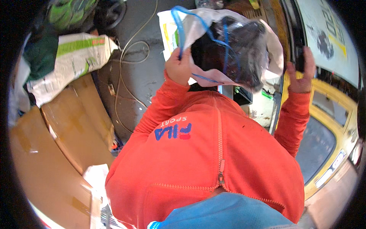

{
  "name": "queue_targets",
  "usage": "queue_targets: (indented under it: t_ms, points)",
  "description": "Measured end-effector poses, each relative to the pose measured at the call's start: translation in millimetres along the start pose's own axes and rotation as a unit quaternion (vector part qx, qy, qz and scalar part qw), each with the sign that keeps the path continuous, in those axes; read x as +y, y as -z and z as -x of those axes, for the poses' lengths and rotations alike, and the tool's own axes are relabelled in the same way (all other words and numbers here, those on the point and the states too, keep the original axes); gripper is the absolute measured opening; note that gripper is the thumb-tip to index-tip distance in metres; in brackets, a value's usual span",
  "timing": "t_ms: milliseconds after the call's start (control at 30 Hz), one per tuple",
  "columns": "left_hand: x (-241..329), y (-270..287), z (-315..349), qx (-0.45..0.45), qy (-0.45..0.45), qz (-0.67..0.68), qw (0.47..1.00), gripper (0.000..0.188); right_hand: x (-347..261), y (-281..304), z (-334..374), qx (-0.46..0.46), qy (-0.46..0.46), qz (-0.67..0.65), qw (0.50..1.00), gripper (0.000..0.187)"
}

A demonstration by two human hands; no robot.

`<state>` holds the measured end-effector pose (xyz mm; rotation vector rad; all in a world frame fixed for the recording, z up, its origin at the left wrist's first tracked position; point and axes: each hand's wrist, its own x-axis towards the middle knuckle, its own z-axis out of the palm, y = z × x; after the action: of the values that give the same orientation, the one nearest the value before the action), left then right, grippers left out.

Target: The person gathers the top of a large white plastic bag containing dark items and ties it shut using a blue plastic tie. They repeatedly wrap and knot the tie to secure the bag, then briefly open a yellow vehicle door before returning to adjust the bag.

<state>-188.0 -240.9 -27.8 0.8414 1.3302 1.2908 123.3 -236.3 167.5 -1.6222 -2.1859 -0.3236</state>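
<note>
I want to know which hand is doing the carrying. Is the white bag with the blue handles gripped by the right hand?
No. The left hand grips the white bag at its blue handles, while the right hand holds a dark object apart from it.

A white bag (236, 42) with blue handles and dark contents is seen against an orange zipped jacket (213, 160). A white sack (74, 57) is striped green, and brown cardboard (57, 152) is shown beside grey floor (141, 76).

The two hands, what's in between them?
In the head view, a white bag with blue handles, holding something dark, lies between the left hand and the right hand.
</note>
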Motion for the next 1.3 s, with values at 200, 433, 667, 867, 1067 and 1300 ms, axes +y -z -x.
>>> queue_targets:
  t_ms: [200,433,667,867,1067,1300]
  points:
    - [15.1,-7.0,-8.0,0.017,-0.096,-0.248,0.964,0.029,105.2,190.5,215.6,0.175,-0.281,0.221,0.917,0.053]
    - [90.5,-68.6,46.5,-0.067,-0.207,-0.092,0.972,0.04,119.3,371.5,652.0,0.43,-0.594,0.54,0.413,0.056]
    - [114.7,-121.1,86.9,-0.186,-0.069,0.018,0.98,0.026,152.5,371.6,947.2,0.384,-0.812,0.333,0.286,0.068]
    - [87.0,-110.3,15.7,-0.221,0.103,0.17,0.955,0.026,211.0,353.0,902.0,0.739,-0.549,-0.022,0.388,0.054]
    - [86.9,-139.7,8.8,-0.286,0.159,0.177,0.928,0.026,194.6,323.4,870.1,0.782,-0.473,-0.055,0.402,0.041]
    - [100.8,-201.4,70.7,-0.211,0.16,0.161,0.951,0.021,222.4,282.1,820.1,0.709,-0.526,0.136,0.449,0.032]
